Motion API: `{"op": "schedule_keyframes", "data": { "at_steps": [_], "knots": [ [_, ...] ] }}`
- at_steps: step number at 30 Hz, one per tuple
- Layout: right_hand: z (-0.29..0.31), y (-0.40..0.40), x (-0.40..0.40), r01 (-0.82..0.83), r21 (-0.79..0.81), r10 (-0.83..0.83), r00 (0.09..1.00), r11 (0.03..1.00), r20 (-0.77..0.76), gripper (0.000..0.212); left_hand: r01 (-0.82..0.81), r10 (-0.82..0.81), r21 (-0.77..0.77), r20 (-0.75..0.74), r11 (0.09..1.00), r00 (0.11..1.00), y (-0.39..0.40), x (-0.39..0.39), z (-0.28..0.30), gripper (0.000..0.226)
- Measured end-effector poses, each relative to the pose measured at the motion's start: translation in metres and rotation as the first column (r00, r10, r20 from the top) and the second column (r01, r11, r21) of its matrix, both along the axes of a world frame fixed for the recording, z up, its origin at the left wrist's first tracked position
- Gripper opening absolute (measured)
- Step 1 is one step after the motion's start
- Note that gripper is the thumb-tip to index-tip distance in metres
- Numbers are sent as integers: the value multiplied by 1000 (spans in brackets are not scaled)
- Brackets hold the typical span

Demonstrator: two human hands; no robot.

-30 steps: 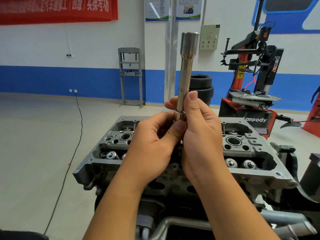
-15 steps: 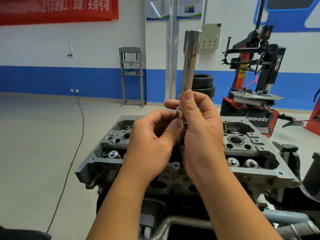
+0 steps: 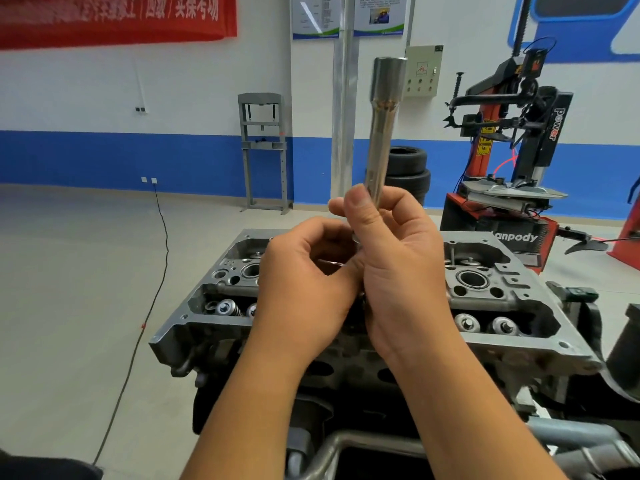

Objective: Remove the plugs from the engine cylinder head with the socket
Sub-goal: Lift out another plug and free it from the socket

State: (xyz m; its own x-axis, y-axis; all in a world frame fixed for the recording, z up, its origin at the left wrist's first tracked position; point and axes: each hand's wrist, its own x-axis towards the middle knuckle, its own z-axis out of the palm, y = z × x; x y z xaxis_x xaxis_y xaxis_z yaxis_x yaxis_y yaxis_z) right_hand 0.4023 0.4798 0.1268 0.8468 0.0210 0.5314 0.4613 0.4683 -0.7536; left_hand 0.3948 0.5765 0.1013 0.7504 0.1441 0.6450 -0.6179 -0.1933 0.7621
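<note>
bare forearms, no gloves, left hand point(image 3: 304, 282), right hand point(image 3: 398, 268)

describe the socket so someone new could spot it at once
Start at the grey cylinder head in the foreground. Above its middle, the right hand grips a long silver socket, nearly upright. Unlike the pillar behind, it flares wider at its top.

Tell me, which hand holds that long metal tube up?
The right hand: its fingers wrap the socket shaft. The left hand only works at its lower end.

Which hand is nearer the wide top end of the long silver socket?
Right. The right hand grips the long silver socket highest; the left hand works at its bottom end.
</note>
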Motion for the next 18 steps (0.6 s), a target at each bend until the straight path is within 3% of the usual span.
{"op": "schedule_keyframes", "data": {
  "at_steps": [3,6,14,18],
  "knots": [
    [1,-1,0,13,6,-13,1000,1000,8,25,128,-127,56,-30,990,991,1,-2,2,20],
    [1,-1,0,30,5,-30,999,1000,21,30,275,-273,19,-86,961,958,6,-3,2,27],
    [-2,-1,3,-9,20,9,1000,1000,-7,27,-59,60,26,-20,998,998,4,0,-1,17],
    [-4,-2,4,62,-25,-62,998,998,19,19,81,-79,71,-40,994,996,7,-3,1,26]
  ]
}}
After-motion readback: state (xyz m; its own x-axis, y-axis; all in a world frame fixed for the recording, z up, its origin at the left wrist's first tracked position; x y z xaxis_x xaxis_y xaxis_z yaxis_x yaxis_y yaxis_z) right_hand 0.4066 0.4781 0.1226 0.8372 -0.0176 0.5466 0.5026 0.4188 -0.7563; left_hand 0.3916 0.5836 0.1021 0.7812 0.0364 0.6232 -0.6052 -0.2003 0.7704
